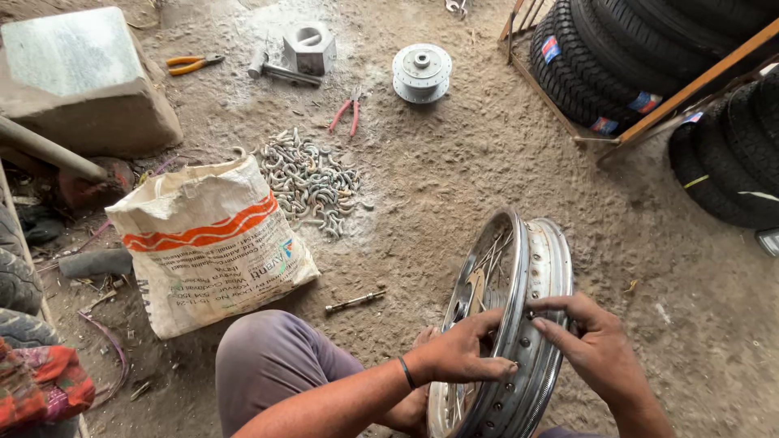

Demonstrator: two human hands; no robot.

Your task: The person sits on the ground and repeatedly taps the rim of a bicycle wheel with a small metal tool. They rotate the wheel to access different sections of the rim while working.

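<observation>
A shiny spoked wheel rim (545, 259) stands upright on the dirt floor in front of me. My left hand (462, 350) grips the rim's near edge from the left, fingers laid over the metal. Curled over the rim's outer band, my right hand (591, 345) pinches at a spoke hole with its fingertips. Thin spokes (489, 255) run inside the rim. My knee in grey trousers (272, 357) is bent at the lower left.
A woven sack (207, 243) sits left of me, with a pile of metal hooks (308, 180) behind it. A bolt (355, 302), red pliers (347, 113), orange pliers (188, 63), a hammer (280, 71), a hub (421, 71) and a stone block (81, 77) lie around. Tyres (617, 57) fill a rack at right.
</observation>
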